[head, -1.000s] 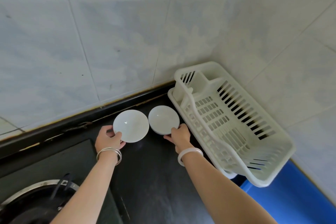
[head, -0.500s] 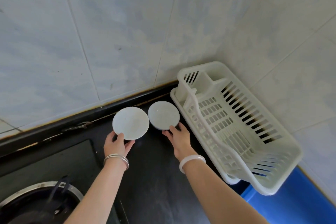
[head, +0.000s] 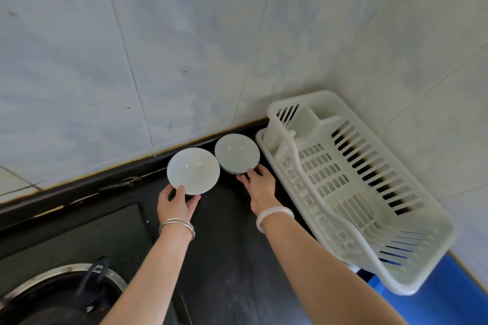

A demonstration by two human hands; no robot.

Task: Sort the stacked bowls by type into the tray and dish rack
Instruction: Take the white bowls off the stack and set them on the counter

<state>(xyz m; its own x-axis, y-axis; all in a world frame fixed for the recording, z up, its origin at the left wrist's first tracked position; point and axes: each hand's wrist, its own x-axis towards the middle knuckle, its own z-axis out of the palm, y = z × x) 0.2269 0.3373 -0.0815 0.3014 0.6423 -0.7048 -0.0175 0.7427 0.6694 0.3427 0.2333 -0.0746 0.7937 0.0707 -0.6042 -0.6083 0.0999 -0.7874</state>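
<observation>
Two white bowls stand side by side on the black counter near the tiled wall. My left hand [head: 176, 202] grips the near rim of the left bowl [head: 193, 170], thumb on its edge. My right hand [head: 260, 185] holds the near rim of the right bowl [head: 237, 153], which shows a bluish-grey outer side. To the right of them lies a white plastic dish rack [head: 351, 185], tilted, with nothing in it. Whether either bowl is a stack cannot be seen from above.
A gas burner ring [head: 60, 295] sits at the bottom left in a dark stove top. The tiled walls meet in a corner behind the rack. A blue surface [head: 454, 301] shows under the rack's near right end.
Both hands have shifted with the bowls toward the wall and a little right. My left hand has come round from the bowl's left side to its near edge.
</observation>
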